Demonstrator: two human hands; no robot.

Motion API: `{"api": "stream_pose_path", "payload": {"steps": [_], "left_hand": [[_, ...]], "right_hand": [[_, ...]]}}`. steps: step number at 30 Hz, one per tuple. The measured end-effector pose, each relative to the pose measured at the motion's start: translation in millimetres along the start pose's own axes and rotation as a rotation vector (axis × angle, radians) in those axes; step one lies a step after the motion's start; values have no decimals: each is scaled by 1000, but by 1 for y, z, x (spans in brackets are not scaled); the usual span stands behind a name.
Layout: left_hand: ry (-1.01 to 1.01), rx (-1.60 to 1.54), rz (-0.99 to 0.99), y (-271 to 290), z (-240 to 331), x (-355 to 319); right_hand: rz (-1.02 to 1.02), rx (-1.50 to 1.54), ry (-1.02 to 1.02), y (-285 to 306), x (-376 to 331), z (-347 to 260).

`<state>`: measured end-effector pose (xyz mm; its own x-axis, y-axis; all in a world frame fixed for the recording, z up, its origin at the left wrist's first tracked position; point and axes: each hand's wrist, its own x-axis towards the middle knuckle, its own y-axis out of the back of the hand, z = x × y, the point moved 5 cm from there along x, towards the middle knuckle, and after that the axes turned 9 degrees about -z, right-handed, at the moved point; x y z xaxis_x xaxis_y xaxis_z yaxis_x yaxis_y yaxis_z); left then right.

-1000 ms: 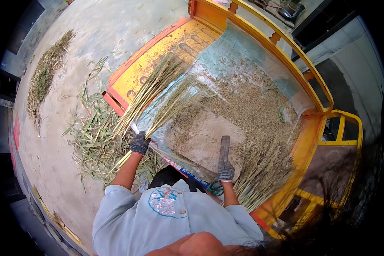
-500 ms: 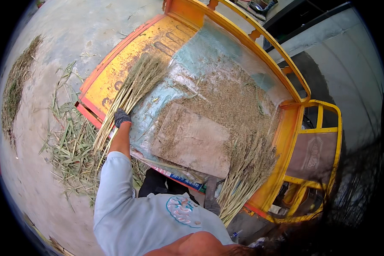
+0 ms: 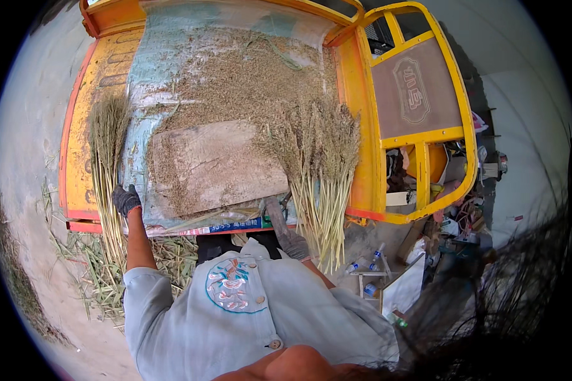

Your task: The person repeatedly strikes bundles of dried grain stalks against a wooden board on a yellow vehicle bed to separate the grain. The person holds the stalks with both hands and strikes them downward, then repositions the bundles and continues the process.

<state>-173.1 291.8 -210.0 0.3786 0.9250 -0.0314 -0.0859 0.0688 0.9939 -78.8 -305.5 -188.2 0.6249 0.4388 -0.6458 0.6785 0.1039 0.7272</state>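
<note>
My left hand (image 3: 127, 199), in a dark grey glove, rests at the right edge of a bundle of dry seed-headed stalks (image 3: 108, 149). Its thumb and fingers are apart. The bundle lies along the left side of the yellow cargo bed (image 3: 76, 152), its stems overhanging the near edge. My right hand (image 3: 294, 246), also gloved, is closed around a flat grey-brown bar (image 3: 276, 216) that leans against the bed's near edge; the bar's kind is unclear. Just right of that hand lies a second stalk bundle (image 3: 321, 171), seed heads pointing away.
Loose seeds (image 3: 235, 70) cover a pale blue sheet (image 3: 140, 82) around a flat board (image 3: 219, 165). The bed's yellow cab frame (image 3: 467, 133) stands at the right. Stripped leaves (image 3: 171, 257) litter the ground at left; plastic bottles (image 3: 370, 270) and clutter lie at lower right.
The view has swung, so the bed now sits squarer before me. My left hand has loosened from around the left bundle, which lies on the bed. My right hand has come into view.
</note>
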Motion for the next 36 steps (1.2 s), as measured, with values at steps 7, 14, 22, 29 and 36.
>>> {"api": "stream_pose_path", "payload": {"steps": [7, 14, 22, 29, 36], "left_hand": [[-260, -801, -835, -93, 235, -251], [-1107, -353, -1053, -205, 388, -424], [-29, -185, -1101, -177, 456, -414], [191, -741, -1072, -143, 453, -420], [417, -1506, -1442, -146, 445, -429]], "right_hand": [[217, 410, -148, 12, -4, 80], [449, 204, -63, 18, -42, 160], [373, 531, -337, 21, -57, 201], [479, 499, -313, 8, -55, 200], [504, 740, -410, 22, -64, 181]]}}
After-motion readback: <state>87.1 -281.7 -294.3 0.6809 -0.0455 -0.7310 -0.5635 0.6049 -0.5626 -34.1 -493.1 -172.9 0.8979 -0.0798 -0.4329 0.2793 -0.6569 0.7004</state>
